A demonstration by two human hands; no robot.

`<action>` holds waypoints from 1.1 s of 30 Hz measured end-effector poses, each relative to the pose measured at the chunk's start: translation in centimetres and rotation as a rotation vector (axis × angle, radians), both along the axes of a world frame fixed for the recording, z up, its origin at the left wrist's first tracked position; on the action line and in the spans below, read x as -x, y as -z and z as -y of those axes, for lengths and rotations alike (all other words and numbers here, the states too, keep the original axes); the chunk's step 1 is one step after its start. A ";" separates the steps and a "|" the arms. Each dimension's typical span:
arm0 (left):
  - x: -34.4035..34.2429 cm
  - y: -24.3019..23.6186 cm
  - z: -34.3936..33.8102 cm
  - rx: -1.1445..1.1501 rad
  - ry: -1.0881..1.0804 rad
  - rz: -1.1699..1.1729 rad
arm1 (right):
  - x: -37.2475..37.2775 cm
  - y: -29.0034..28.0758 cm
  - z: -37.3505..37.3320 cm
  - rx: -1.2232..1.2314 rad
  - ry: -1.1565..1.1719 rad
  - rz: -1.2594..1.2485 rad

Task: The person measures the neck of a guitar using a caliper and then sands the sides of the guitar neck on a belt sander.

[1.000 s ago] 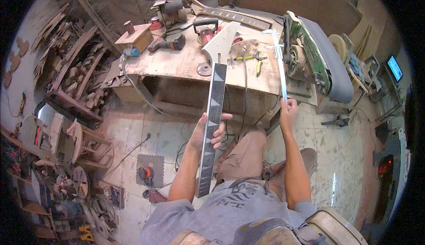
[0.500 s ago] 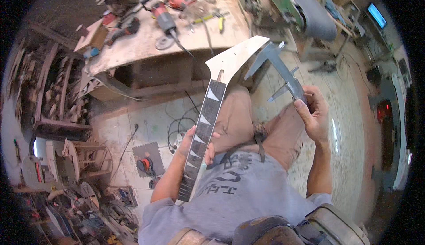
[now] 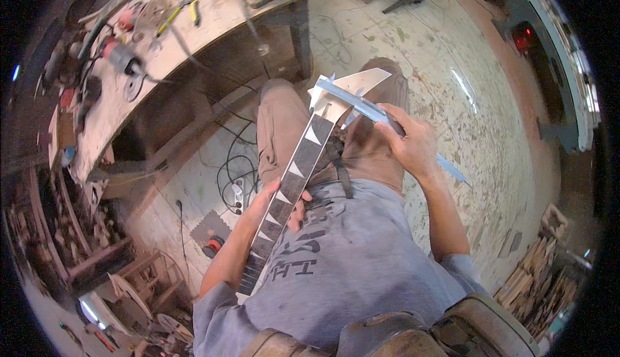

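A guitar neck [image 3: 302,155] slants up across my lap, its dark fretboard set with white pointed inlays and its pale headstock [image 3: 365,84] at the far end. My left hand [image 3: 266,201] is wrapped round the neck about midway, thumb along one edge and fingertips showing past the other. In my right hand [image 3: 413,145] is a metal vernier caliper [image 3: 355,101], gripped by its sliding part. The caliper lies across the base of the headstock, its jaws on either side there. Whether both jaws touch the wood, I cannot tell.
A wooden workbench [image 3: 210,10] at the far left bears a red and grey power tool [image 3: 121,55] and yellow-handled pliers [image 3: 171,20]. Black cables and a white power strip [image 3: 237,194] lie on the floor beside my leg. Wood strips [image 3: 533,276] are stacked at the right.
The caliper has moved left and down from beside the headstock onto its base. My view has turned to the right, so the bench sits farther left. The left hand keeps its hold.
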State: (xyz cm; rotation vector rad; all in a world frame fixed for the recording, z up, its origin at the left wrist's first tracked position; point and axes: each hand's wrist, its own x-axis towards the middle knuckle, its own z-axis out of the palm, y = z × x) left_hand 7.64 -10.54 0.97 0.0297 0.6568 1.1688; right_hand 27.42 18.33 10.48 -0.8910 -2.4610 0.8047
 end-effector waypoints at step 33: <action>1.0 0.0 -3.5 0.081 0.126 0.014 | -1.0 3.3 -2.7 0.039 0.184 0.223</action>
